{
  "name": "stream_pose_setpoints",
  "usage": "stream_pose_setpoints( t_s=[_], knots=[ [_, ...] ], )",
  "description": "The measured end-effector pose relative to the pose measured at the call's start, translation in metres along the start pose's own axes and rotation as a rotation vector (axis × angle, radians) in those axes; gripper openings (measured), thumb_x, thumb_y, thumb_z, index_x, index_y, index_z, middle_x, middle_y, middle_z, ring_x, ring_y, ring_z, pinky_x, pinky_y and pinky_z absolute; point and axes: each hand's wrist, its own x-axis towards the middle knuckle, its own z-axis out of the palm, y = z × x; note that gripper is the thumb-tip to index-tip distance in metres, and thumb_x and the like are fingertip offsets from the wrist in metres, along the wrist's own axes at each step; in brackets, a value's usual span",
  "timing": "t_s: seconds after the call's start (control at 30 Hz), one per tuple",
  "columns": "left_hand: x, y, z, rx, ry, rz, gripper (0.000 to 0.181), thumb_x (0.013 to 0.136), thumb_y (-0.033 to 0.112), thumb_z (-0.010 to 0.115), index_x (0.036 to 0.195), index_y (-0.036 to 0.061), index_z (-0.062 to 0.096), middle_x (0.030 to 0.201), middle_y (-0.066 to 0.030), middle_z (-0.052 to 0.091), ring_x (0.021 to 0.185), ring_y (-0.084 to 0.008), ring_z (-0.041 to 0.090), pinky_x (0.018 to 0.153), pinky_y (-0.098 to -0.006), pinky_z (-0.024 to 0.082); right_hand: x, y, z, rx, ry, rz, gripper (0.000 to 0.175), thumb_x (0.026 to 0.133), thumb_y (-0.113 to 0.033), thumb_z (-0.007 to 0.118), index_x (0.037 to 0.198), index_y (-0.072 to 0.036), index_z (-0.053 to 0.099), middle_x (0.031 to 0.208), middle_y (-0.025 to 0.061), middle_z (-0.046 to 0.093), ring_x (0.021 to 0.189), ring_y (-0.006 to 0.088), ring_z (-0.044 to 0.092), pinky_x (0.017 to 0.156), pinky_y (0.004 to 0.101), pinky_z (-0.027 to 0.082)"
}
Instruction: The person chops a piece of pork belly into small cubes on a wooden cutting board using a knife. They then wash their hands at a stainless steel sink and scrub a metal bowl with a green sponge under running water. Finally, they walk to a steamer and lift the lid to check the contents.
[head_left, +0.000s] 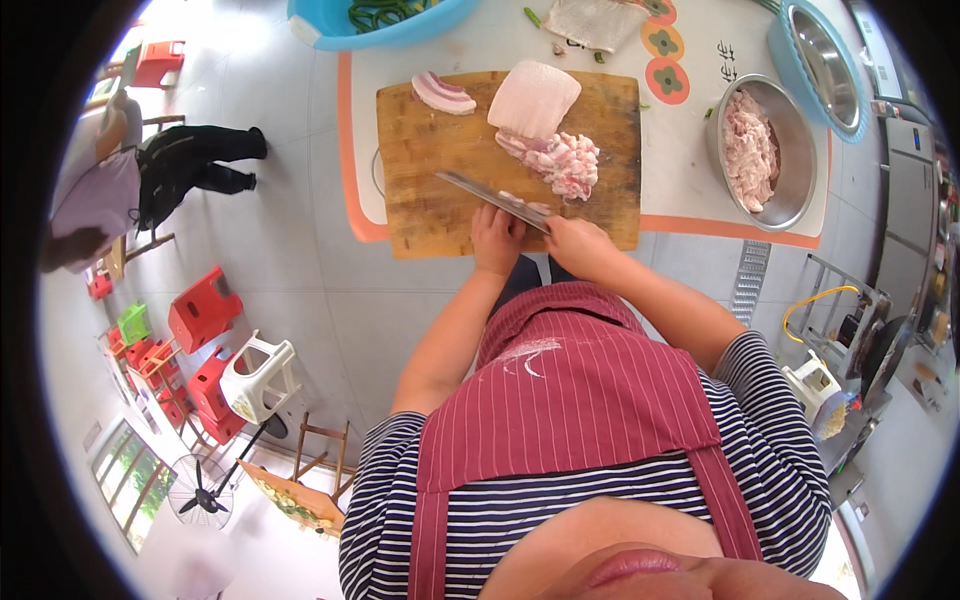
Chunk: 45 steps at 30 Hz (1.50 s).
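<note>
My right hand (579, 246) grips the handle of a kitchen knife (480, 192), its long blade slanting across a wooden cutting board (427, 202). My left hand (496, 241) is close to the blade on its near side, fingers bent; what lies under them is hidden. Small strips of meat (516, 198) lie along the blade's far side. Beyond them is a heap of diced fatty pork (570, 166), touching a large pale slab of pork (534, 97). A separate slice of pork belly (442, 94) rests at the board's far left.
A steel bowl of meat (750, 154) stands right of the board on the table (675, 176). Behind it is a blue basin holding a steel bowl (821, 67). A blue tub (315, 26) contains green vegetables. Stools (259, 375) and another person (97, 176) are at left.
</note>
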Motion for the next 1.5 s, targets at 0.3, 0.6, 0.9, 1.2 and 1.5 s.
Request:
stream_pose_setpoints(
  t_s=[0.3, 0.6, 0.9, 1.2, 1.5],
  knots=[
    [-0.004, 0.006, -0.012, -0.060, 0.045, 0.065, 0.020, 0.072, 0.003, 0.063, 0.091, 0.0046, 0.060, 0.093, -0.0129, 0.058, 0.084, -0.0321, 0.055, 0.073, -0.0384, 0.045, 0.023, 0.033, -0.072, 0.257, -0.275, 0.108, 0.030, 0.079, -0.026, 0.058, 0.093, 0.001, 0.062, 0.077, 0.0232, 0.062, 0.065, 0.0337, 0.059, 0.064, 0.0396, 0.048],
    [-0.003, 0.007, -0.009, 0.022, 0.029, 0.082, 0.023, 0.070, 0.004, 0.064, 0.093, 0.0082, 0.061, 0.091, -0.0104, 0.059, 0.082, -0.0321, 0.055, 0.070, -0.0402, 0.044, -0.045, 0.019, -0.036, 0.002, 0.099, -0.059, 0.028, 0.083, -0.025, 0.054, 0.103, -0.005, 0.056, 0.080, 0.0208, 0.063, 0.073, 0.0388, 0.060, 0.067, 0.0461, 0.048],
    [0.002, 0.011, -0.011, 0.019, -0.012, 0.042, 0.030, 0.067, 0.011, 0.067, 0.097, 0.0098, 0.062, 0.090, -0.0102, 0.058, 0.080, -0.0322, 0.054, 0.072, -0.0418, 0.044, -0.026, -0.005, -0.008, 0.006, 0.004, 0.039, 0.021, 0.085, -0.022, 0.051, 0.095, -0.004, 0.055, 0.083, 0.0213, 0.063, 0.079, 0.0407, 0.060, 0.071, 0.0490, 0.047],
    [-0.003, 0.006, -0.005, 0.060, 0.004, -0.009, 0.026, 0.068, 0.008, 0.065, 0.094, 0.0082, 0.061, 0.090, -0.0104, 0.058, 0.080, -0.0327, 0.054, 0.070, -0.0413, 0.044, -0.042, 0.014, -0.017, -0.083, -0.064, 0.083, 0.023, 0.086, -0.023, 0.049, 0.098, -0.004, 0.056, 0.082, 0.0222, 0.063, 0.079, 0.0411, 0.060, 0.071, 0.0495, 0.047],
    [0.004, 0.005, -0.007, 0.033, 0.019, 0.074, 0.021, 0.068, 0.005, 0.064, 0.088, 0.0071, 0.057, 0.087, -0.0107, 0.056, 0.079, -0.0319, 0.052, 0.067, -0.0411, 0.043, 0.047, -0.005, 0.010, -0.025, 0.001, -0.091, 0.023, 0.084, -0.022, 0.052, 0.089, -0.002, 0.060, 0.079, 0.0243, 0.062, 0.073, 0.0402, 0.060, 0.067, 0.0484, 0.046]
  ],
)
